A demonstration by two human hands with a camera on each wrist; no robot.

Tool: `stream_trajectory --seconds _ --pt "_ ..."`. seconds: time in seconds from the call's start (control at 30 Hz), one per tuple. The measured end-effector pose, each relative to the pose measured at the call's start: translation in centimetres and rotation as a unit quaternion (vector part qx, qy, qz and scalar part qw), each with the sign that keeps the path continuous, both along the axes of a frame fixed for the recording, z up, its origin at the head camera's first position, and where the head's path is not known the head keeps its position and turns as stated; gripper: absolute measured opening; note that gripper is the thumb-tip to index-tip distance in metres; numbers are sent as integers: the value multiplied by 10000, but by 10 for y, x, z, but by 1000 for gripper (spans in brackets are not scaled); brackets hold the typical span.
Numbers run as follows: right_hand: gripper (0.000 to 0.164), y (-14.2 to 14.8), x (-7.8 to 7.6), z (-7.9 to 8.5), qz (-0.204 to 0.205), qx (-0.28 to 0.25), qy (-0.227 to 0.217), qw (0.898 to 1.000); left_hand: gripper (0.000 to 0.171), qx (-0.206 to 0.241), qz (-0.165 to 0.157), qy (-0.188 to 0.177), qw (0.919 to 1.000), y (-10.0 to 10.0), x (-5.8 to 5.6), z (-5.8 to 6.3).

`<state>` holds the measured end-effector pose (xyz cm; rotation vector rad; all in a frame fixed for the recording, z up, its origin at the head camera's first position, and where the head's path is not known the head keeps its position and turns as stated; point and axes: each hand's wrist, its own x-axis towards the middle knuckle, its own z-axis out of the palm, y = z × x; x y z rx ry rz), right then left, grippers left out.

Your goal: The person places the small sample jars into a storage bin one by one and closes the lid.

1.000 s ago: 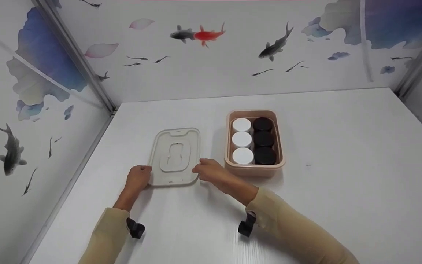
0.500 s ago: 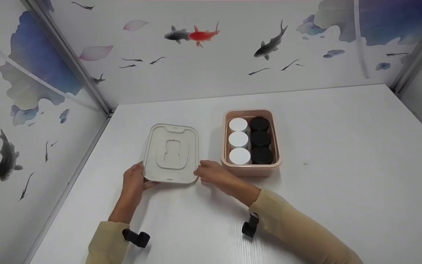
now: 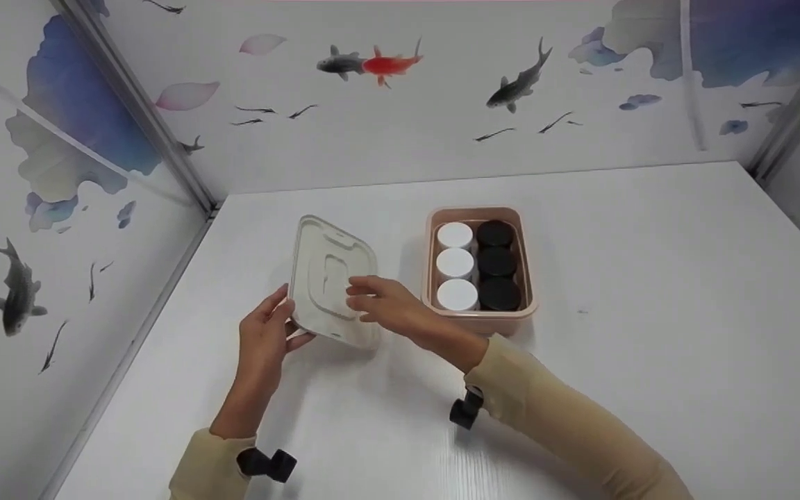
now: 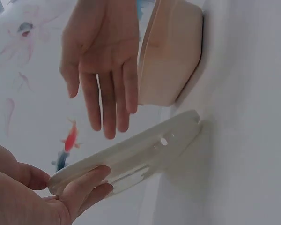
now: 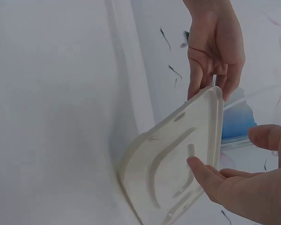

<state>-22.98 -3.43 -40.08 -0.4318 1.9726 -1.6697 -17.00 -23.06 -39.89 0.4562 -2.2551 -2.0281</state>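
Observation:
My left hand (image 3: 263,333) grips the left edge of a cream plastic box lid (image 3: 323,278), thumb on one face and fingers under the other. The lid tilts, its left side raised; in the right wrist view its low edge (image 5: 121,180) is at the table. My right hand (image 3: 393,305) hovers over the lid's right part. Its fingers are extended in the left wrist view, and a gap shows between the fingertips (image 4: 110,133) and the lid. To the right stands a pink lidless box (image 3: 480,323) holding three white-topped jars (image 3: 456,264) and three black-topped jars (image 3: 497,262).
The white table (image 3: 650,292) runs back to a wall (image 3: 400,139) printed with fish and petals. A second printed wall (image 3: 115,264) borders it at left. Black wrist cameras (image 3: 267,464) hang from both sleeves.
My left hand has lifted the lid's left side from the table, tilting it. My right hand has let go of the right edge and moved up over the lid. The pink box stays put.

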Motion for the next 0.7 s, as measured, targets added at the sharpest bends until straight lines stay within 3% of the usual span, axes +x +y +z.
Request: stream_trajectory --seconds 0.3,0.7 --pt "62 -9 -7 22 -111 -752 -55 9971 47 -390 -419 483 9972 27 9 12" --pt "70 -2 -10 33 -640 -617 106 9960 48 -812 -653 860 9908 61 15 14"
